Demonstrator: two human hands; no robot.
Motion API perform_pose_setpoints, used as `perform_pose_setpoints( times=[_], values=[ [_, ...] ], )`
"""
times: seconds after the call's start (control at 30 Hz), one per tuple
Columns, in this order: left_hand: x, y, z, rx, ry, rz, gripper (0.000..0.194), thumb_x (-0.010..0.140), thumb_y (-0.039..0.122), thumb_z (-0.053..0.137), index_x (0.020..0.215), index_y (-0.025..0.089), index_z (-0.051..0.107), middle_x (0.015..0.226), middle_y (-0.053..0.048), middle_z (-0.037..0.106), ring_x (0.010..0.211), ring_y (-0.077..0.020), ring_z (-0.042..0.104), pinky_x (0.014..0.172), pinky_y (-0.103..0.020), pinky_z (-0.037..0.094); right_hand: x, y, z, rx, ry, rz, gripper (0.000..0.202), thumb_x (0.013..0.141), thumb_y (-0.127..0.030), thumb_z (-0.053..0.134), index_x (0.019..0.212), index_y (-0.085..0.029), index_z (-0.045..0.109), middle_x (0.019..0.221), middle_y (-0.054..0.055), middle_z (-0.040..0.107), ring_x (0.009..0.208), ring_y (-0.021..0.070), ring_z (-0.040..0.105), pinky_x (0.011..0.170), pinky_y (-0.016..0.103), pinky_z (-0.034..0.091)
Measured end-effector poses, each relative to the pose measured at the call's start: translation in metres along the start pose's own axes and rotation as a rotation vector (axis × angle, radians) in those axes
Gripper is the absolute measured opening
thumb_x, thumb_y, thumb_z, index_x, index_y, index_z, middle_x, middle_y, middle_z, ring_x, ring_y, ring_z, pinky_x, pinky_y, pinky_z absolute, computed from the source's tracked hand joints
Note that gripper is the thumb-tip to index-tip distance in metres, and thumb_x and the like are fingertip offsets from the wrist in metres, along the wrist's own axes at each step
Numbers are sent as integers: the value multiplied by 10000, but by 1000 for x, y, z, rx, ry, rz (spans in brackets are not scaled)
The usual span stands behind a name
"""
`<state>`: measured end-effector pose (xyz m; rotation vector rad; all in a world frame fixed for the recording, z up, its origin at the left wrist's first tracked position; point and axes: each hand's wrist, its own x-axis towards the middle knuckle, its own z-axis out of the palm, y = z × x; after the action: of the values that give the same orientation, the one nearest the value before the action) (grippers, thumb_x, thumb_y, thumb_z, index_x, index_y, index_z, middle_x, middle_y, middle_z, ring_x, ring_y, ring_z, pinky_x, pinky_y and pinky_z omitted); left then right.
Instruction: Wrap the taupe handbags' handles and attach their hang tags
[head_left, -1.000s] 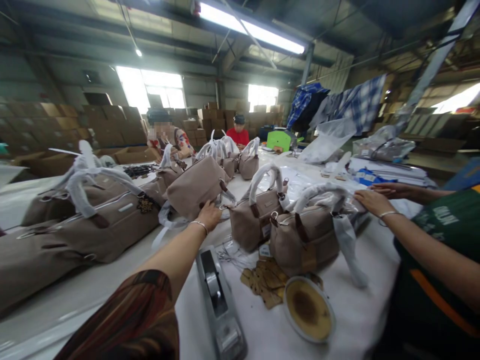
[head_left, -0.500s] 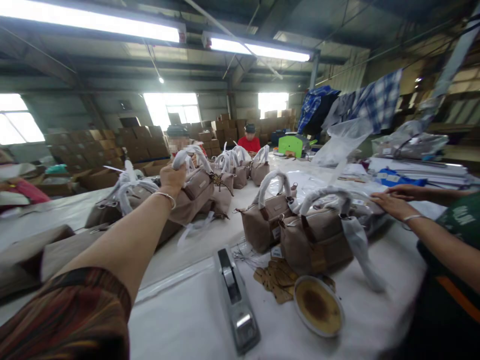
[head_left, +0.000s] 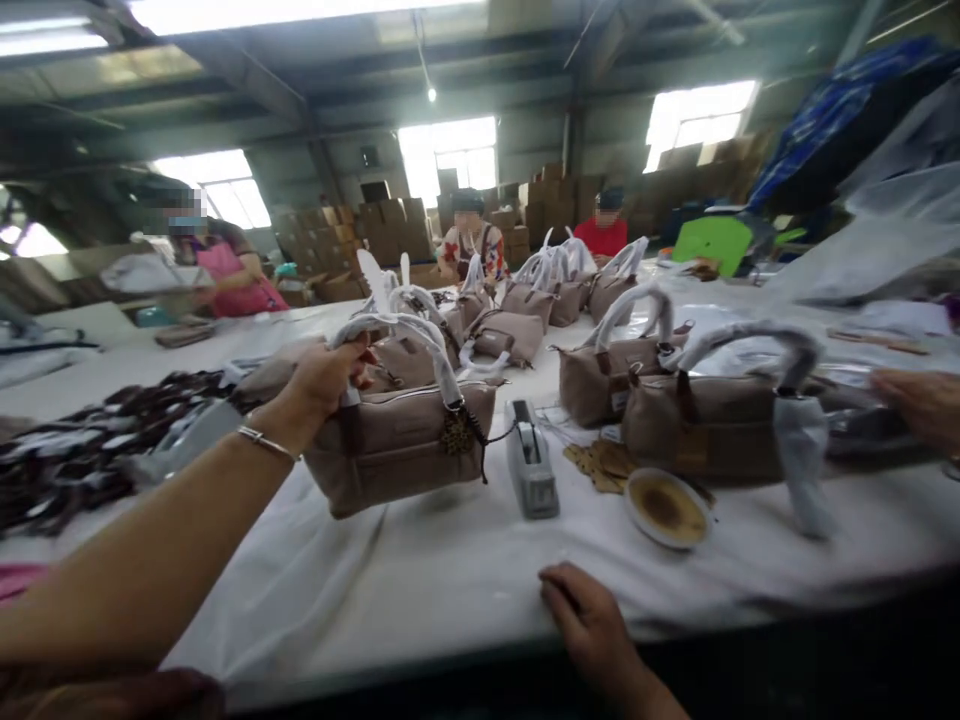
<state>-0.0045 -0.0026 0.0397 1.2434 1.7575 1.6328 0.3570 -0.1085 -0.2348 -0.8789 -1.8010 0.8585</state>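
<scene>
My left hand [head_left: 328, 378] grips the white-wrapped handle of a taupe handbag [head_left: 405, 440], which hangs tilted just above the table. A leopard-print charm [head_left: 456, 436] dangles from its side on a dark cord. Down by the near table edge, my right hand [head_left: 586, 610] is closed, its fingers curled, with nothing visible in it. Between the hands and further back stands a grey tape dispenser [head_left: 532, 470]. To its right lie brown tags [head_left: 600, 465] and a round dish [head_left: 666, 508] with a brown-stained middle.
Two more handbags [head_left: 705, 430] stand on the right, with a co-worker's hand [head_left: 919, 405] beside them. Several wrapped-handle bags [head_left: 570, 295] fill the far table. Dark straps or pieces [head_left: 112, 440] are heaped on the left. Other people [head_left: 236, 265] work across the table.
My left hand has drawn the handbag away from the group, nearer to me. My right hand has come into view. The camera has turned left.
</scene>
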Motion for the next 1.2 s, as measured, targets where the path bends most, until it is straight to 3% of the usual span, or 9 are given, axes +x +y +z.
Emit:
perform_pose_setpoints(
  times=[0.17, 0.27, 0.4, 0.53, 0.6, 0.67, 0.8, 1.03, 1.2],
  values=[
    [-69, -47, -28, -131, -143, -215, 380, 708, 496, 724, 682, 140, 593, 435, 83, 320, 383, -75, 368, 466, -253, 468, 10, 8, -18, 39, -37, 168, 224, 913, -384, 560, 942, -219, 707, 816, 78, 714, 709, 238, 677, 668, 351, 580],
    [-89, -63, -38, -66, -160, -200, 471, 665, 531, 762, 852, 113, 654, 525, 31, 488, 493, -128, 510, 550, -294, 522, 21, -14, -12, 36, 25, 122, 227, 928, -372, 552, 975, -197, 689, 881, 82, 704, 754, 217, 664, 699, 338, 562],
    [-103, -51, -50, 223, -75, 37, 681, 682, 525, 756, 1218, 137, 594, 964, -83, 678, 861, -232, 648, 808, -380, 554, 44, -50, 4, -10, 73, -72, 239, 930, -328, 555, 1096, -194, 664, 1101, 113, 664, 1002, 238, 632, 814, 358, 540],
    [-151, -37, -49, 533, 353, 487, 612, 736, 364, 756, 1274, 162, 546, 1246, -141, 585, 1119, -295, 572, 952, -438, 511, 66, -70, 26, -16, 40, -101, 298, 922, -324, 570, 1179, -190, 635, 1176, 122, 645, 1106, 250, 594, 888, 380, 519],
    [-185, -42, -39, 537, 430, 673, 475, 782, 279, 720, 1224, 192, 569, 1200, -121, 595, 1054, -266, 595, 947, -431, 521, 72, -75, 40, 6, 25, -51, 302, 917, -333, 568, 1169, -183, 639, 1125, 114, 671, 1036, 239, 619, 885, 381, 517],
    [-214, -56, -23, 496, 268, 692, 333, 833, 239, 662, 1159, 222, 594, 1092, -84, 624, 923, -221, 627, 879, -388, 555, 75, -79, 53, 46, 5, 5, 297, 910, -346, 570, 1143, -180, 648, 1068, 100, 693, 958, 224, 638, 872, 371, 516],
    [-236, -85, 12, 388, -150, 412, 356, 894, 280, 568, 1240, 196, 553, 1119, -113, 622, 919, -214, 650, 755, -323, 585, 78, -86, 70, 217, 34, 151, 325, 873, -418, 597, 1074, -173, 670, 927, 67, 715, 818, 203, 649, 756, 326, 527],
    [-223, -92, 30, 376, -243, 306, 215, 903, 314, 523, 983, 197, 684, 970, -97, 703, 952, -257, 644, 916, -407, 508, 75, -104, 74, 479, 23, 379, 315, 734, -468, 732, 800, -160, 704, 706, 19, 677, 670, 163, 595, 661, 293, 499],
    [-223, -90, 29, 215, -319, 172, 243, 902, 300, 480, 923, 219, 708, 935, -66, 735, 875, -240, 668, 836, -372, 509, 66, -119, 73, 228, 35, 271, 234, 799, -406, 678, 814, -174, 707, 732, 24, 685, 675, 170, 599, 641, 282, 475]
  ],
)
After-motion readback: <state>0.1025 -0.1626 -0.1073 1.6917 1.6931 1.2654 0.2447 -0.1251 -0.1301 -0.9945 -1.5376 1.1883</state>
